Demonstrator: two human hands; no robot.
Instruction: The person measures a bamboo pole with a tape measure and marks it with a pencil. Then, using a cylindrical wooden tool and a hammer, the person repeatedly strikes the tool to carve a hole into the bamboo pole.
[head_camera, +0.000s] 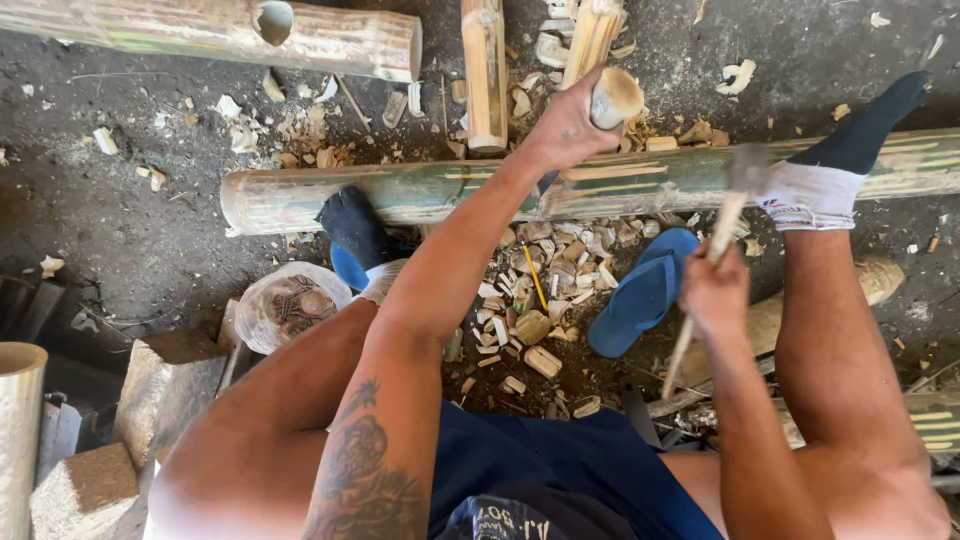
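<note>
Head view, looking down btwn the person's knees: left hand (568, 128) w/ fingers wrapped tight round a short wooden handle (614, 97), prob. a chisel, its lower end meeting the long bamboo pole (420, 192) that lies across the dirt floor. Right hand (714, 290) closed in a fist round the pale shaft of a hammer (728, 215), head blurred, raised just above the pole, right of the left hand. Both socked feet rest on the pole: left foot (352, 222) near its cut end, right foot (850, 150) further along. Pile of bamboo chips (545, 275) just below the pole, blue flip-flop (645, 290) beside it. 2nd pole w/ a cut hole (240, 35) lies at top left, well apart. Plastic bag (290, 305) by the left knee.
</note>
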